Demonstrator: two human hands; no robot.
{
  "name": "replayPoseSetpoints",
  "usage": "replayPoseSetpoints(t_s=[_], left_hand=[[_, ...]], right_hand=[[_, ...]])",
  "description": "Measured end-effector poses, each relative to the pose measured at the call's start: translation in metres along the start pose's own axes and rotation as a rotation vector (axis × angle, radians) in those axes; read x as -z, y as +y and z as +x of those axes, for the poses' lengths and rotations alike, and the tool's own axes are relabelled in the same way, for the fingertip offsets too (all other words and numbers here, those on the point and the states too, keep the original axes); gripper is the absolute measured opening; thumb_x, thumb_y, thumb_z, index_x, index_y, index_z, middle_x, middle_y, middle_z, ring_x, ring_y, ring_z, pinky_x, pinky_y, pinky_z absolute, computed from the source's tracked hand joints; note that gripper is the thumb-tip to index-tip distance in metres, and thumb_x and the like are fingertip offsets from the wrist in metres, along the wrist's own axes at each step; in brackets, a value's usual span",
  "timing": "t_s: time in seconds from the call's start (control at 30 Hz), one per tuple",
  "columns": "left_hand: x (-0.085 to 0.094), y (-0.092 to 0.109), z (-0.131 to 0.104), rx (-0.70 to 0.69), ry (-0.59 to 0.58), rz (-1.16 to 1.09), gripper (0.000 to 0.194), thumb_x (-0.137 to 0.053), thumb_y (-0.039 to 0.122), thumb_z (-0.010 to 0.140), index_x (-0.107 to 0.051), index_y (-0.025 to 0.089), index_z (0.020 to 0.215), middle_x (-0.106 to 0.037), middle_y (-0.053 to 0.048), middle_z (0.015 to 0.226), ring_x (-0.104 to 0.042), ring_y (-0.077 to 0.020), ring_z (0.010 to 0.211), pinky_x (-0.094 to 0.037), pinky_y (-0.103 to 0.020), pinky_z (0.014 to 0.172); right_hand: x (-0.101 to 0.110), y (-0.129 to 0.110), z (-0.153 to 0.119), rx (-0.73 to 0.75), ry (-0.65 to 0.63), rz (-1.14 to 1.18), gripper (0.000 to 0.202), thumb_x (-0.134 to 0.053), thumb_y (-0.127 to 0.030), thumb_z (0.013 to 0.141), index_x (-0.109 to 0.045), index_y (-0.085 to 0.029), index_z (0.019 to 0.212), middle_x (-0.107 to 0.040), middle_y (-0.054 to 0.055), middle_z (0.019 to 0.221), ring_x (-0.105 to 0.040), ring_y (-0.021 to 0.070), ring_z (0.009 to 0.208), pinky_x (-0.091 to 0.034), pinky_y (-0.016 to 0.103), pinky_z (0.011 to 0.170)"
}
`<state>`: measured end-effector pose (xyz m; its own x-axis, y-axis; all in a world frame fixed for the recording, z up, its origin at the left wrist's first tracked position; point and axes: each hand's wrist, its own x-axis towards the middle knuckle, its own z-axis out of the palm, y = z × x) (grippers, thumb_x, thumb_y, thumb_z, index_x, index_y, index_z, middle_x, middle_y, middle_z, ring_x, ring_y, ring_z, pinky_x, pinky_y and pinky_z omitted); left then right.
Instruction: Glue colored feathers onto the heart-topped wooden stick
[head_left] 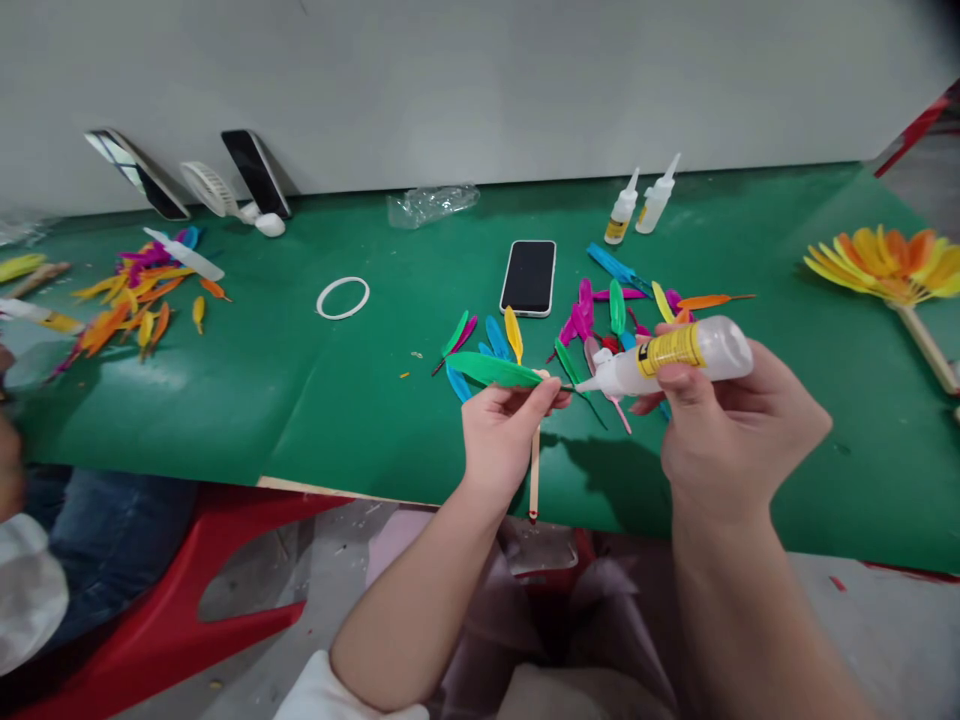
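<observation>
Between the thumb and fingers of my left hand [514, 420] is a green feather [491, 369], its tip pointing left and its quill sticking out to the right. My right hand [731, 430] is wrapped round a glue bottle [671, 358] with a yellow label, tilted so that its nozzle meets or nearly meets the quill end. Beneath my left hand lies a wooden stick [535, 475], partly hidden, with blue and yellow feathers [513, 333] fanned near its top. Loose feathers [577, 315] in several colours lie behind the bottle.
A phone [529, 278] lies behind my hands. Two glue bottles [622, 208] stand near the wall. A white ring [343, 298] and a feather pile [142, 300] are to the left. At right sits a yellow-orange feather fan [892, 262]. Another person sits at far left.
</observation>
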<state>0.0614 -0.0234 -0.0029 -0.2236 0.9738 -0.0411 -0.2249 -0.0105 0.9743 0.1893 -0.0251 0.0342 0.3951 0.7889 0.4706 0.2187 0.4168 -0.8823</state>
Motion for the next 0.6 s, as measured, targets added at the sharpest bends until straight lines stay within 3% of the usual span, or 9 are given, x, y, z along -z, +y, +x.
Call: replayPoseSetpoints(t_s=[0.2,0.6], left_hand=[[0.0001,-0.0002,0.0012,0.027,0.000,-0.050,0.015,-0.070,0.029,0.070,-0.067,0.015,0.070,-0.070,-0.004,0.064,-0.066,-0.0158,0.061,-0.051,-0.025,0.059],[-0.0003,0.0002,0.0021,0.041,0.004,-0.094,0.016,-0.071,0.029,0.069,-0.067,0.013,0.070,-0.070,-0.003,0.064,-0.066,-0.0143,0.061,-0.051,-0.023,0.060]], right_hand=[[-0.0028,0.0026,-0.0003,0.031,0.055,0.057,0.012,-0.072,-0.030,0.065,-0.066,-0.027,0.075,-0.061,-0.004,0.068,-0.053,0.0110,0.051,-0.042,0.027,0.038],[-0.0035,0.0090,0.0020,0.097,0.039,0.169,0.015,-0.073,-0.020,0.064,-0.069,-0.022,0.078,-0.063,-0.004,0.068,-0.056,0.0083,0.051,-0.046,0.021,0.036]])
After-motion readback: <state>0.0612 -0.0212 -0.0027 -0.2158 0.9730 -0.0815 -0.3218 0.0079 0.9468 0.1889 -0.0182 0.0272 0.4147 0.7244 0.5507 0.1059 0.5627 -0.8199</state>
